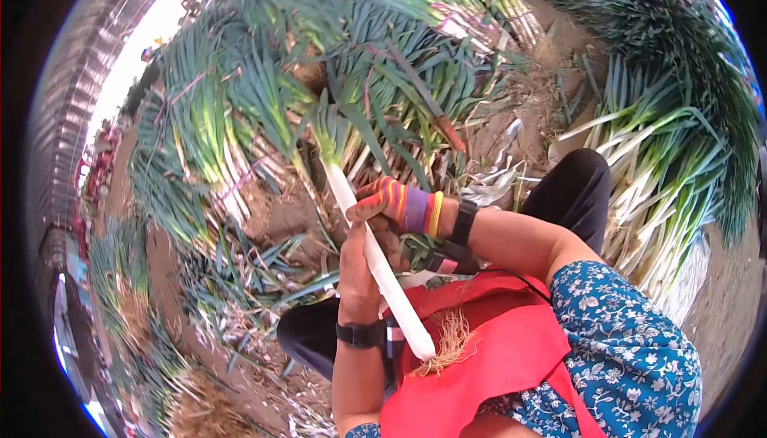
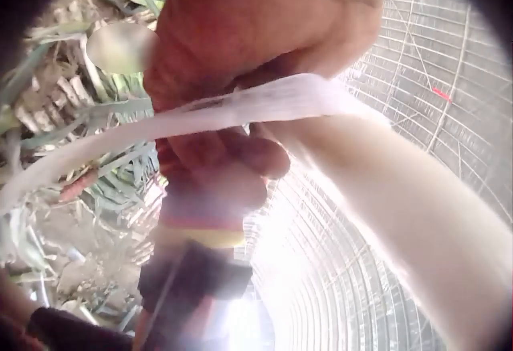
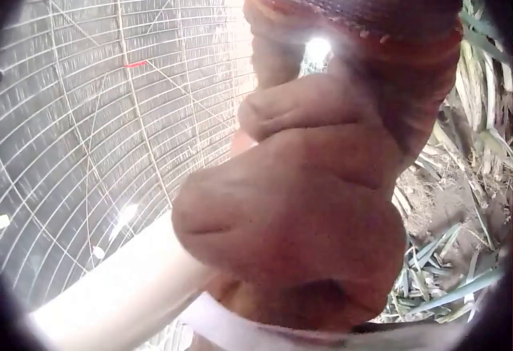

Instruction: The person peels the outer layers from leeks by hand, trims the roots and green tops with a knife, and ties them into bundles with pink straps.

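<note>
A long green onion (image 1: 383,274) lies slantwise over the lap, its stringy roots (image 1: 451,342) on the red apron and its green leaves pointing away. My bare left hand (image 1: 358,270) grips the white stalk near its middle. Just above, my right hand (image 1: 387,205), in a striped fingerless glove, holds the same stalk with curled fingers. The two hands meet, as the left wrist view also shows. There, a thin pale strip of skin (image 2: 96,142) hangs off the stalk (image 2: 409,198) and passes between the hands. Fingers hide part of the stalk in the right wrist view.
Tied bundles of green onions (image 1: 224,150) lie ahead and to the left. A loose pile of them (image 1: 655,174) lies at the right, beside the knee (image 1: 571,190). Peeled skins and leaf scraps (image 1: 495,182) litter the dirt ground. Across the red apron (image 1: 511,350) rests the root end.
</note>
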Motion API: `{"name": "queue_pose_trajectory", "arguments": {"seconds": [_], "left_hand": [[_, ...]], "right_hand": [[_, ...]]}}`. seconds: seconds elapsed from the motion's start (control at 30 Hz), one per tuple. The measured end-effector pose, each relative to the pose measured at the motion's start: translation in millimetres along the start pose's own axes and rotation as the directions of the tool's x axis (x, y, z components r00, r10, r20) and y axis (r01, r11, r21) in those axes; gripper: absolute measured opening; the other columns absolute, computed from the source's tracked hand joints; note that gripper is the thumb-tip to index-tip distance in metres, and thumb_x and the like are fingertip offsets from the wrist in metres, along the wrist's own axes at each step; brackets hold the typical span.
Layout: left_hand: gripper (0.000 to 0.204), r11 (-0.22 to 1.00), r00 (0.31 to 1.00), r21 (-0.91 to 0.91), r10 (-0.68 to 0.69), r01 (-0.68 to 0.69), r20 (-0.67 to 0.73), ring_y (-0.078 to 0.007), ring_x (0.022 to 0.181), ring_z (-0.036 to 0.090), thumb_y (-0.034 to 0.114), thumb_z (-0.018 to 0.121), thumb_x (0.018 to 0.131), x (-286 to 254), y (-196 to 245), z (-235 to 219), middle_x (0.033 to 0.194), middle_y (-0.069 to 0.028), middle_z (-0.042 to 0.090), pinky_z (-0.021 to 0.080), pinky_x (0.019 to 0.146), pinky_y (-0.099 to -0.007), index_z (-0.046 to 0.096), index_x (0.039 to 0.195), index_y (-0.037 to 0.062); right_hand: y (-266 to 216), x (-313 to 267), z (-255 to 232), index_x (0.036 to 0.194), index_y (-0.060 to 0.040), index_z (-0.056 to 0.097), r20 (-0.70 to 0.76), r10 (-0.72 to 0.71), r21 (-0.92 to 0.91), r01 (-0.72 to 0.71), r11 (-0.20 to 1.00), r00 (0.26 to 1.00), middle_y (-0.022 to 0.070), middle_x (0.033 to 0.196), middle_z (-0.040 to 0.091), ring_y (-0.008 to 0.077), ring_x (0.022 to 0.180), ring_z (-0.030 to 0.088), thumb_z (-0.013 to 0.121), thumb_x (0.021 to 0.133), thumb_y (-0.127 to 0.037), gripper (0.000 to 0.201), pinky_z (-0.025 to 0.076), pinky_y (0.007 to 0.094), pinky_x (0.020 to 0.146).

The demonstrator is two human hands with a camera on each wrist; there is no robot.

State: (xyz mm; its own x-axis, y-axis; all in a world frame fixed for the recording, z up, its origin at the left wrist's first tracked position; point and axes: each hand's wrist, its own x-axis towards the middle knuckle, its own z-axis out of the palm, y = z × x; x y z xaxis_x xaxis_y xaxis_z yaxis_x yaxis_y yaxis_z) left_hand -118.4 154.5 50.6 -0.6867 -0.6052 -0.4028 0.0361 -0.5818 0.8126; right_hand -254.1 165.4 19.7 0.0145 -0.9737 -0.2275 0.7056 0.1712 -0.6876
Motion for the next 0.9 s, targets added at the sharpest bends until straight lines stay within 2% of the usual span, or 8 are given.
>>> {"name": "queue_pose_trajectory", "arguments": {"seconds": [0.4, 0.5, 0.53, 0.6, 0.63, 0.67, 0.77, 0.9], "left_hand": [[0.017, 0.799, 0.946, 0.559, 0.038, -0.221, 0.321, -0.0015, 0.056, 0.045, 0.005, 0.05, 0.089, -33.3, -37.7, 54.9, 0.071, 0.0021, 0.056, 0.033, 0.047, -0.0159, 0.059, 0.1, -0.0025], [0.015, 0.764, 0.921, 0.598, -0.014, -0.242, 0.39, -0.0019, 0.053, 0.041, 0.004, 0.051, 0.088, -36.7, -28.5, 70.1, 0.065, 0.0028, 0.053, 0.03, 0.046, -0.0161, 0.062, 0.096, -0.0017], [0.014, 0.764, 0.914, 0.618, -0.096, -0.187, 0.395, -0.0028, 0.052, 0.041, 0.004, 0.051, 0.087, -35.8, -23.4, 72.4, 0.062, 0.0028, 0.052, 0.031, 0.046, -0.0168, 0.062, 0.095, -0.0014], [0.014, 0.767, 0.902, 0.632, -0.188, -0.112, 0.388, -0.0036, 0.051, 0.042, 0.003, 0.052, 0.086, -38.0, -18.1, 76.3, 0.06, 0.0028, 0.051, 0.032, 0.046, -0.0175, 0.063, 0.094, -0.0011], [0.015, 0.725, 0.857, 0.661, -0.204, -0.193, 0.474, -0.0044, 0.054, 0.043, 0.001, 0.052, 0.086, -36.9, -13.3, 79.2, 0.061, 0.0021, 0.05, 0.035, 0.049, -0.0191, 0.063, 0.095, -0.0012], [0.016, 0.678, 0.813, 0.684, -0.219, -0.27, 0.539, -0.0052, 0.057, 0.044, -0.001, 0.051, 0.085, -34.9, -7.1, 79.6, 0.063, 0.0014, 0.05, 0.038, 0.051, -0.0207, 0.062, 0.096, -0.0013], [0.018, 0.557, 0.823, 0.763, -0.227, -0.329, 0.52, -0.0087, 0.06, 0.051, 0.001, 0.05, 0.083, -10.0, 4.2, 77.5, 0.068, -0.0034, 0.056, 0.042, 0.056, -0.0222, 0.061, 0.097, -0.0016], [0.047, 0.172, 0.714, 0.735, -0.177, -0.656, 0.678, -0.03, 0.103, 0.053, 0.016, 0.063, 0.076, 42.2, -13.1, 39.1, 0.113, -0.0209, 0.052, 0.041, 0.088, -0.0309, 0.048, 0.116, -0.0042]], "right_hand": [[-65.8, -8.1, -123.8, 0.068, 0.0009, 0.057, -0.56, -0.451, -0.051, 0.514, 0.856, 0.695, 0.0109, 0.058, 0.057, 0.0193, 0.045, 0.054, 0.057, 0.071, -0.01, 0.011, 0.041, 0.0295, 0.04], [-106.9, -52.3, -162.0, 0.067, -0.0008, 0.055, -0.699, -0.592, -0.383, 0.489, 0.784, 0.401, 0.0131, 0.058, 0.055, 0.0233, 0.046, 0.054, 0.061, 0.066, -0.015, 0.016, 0.042, 0.0353, 0.042], [-118.2, -68.8, -186.2, 0.066, -0.0044, 0.056, -0.629, -0.755, -0.73, 0.194, 0.655, 0.184, 0.013, 0.061, 0.055, 0.0224, 0.052, 0.056, 0.063, 0.066, -0.02, 0.018, 0.044, 0.0353, 0.048], [-150.3, -116.0, -247.9, 0.066, -0.0061, 0.065, -0.028, -0.974, -0.952, -0.304, -0.043, 0.226, 0.0081, 0.063, 0.061, 0.0189, 0.061, 0.059, 0.053, 0.073, -0.007, 0.014, 0.048, 0.0296, 0.057], [-164.4, -144.5, -284.6, 0.073, -0.0049, 0.066, 0.113, -0.994, -0.793, 0.601, -0.097, -0.012, 0.0082, 0.069, 0.063, 0.0174, 0.064, 0.06, 0.052, 0.074, -0.005, 0.014, 0.05, 0.0295, 0.063], [-180.9, -186.5, -291.1, 0.081, -0.003, 0.066, 0.295, -0.948, -0.903, 0.288, -0.317, -0.12, 0.0092, 0.078, 0.065, 0.0156, 0.072, 0.061, 0.05, 0.078, -0.002, 0.016, 0.05, 0.0282, 0.069], [-231.0, -313.4, -329.9, 0.093, 0.0, 0.062, -0.05, -0.998, -0.979, -0.201, 0.042, 0.035, 0.0159, 0.093, 0.062, 0.0231, 0.086, 0.059, 0.05, 0.078, -0.023, 0.03, 0.046, 0.0326, 0.076], [-245.2, -414.9, -341.6, 0.097, 0.0023, 0.06, -0.468, -0.883, -0.314, -0.939, 0.14, 0.025, 0.0239, 0.1, 0.059, 0.0333, 0.095, 0.056, 0.051, 0.078, -0.052, 0.058, 0.041, 0.0378, 0.084]]}}
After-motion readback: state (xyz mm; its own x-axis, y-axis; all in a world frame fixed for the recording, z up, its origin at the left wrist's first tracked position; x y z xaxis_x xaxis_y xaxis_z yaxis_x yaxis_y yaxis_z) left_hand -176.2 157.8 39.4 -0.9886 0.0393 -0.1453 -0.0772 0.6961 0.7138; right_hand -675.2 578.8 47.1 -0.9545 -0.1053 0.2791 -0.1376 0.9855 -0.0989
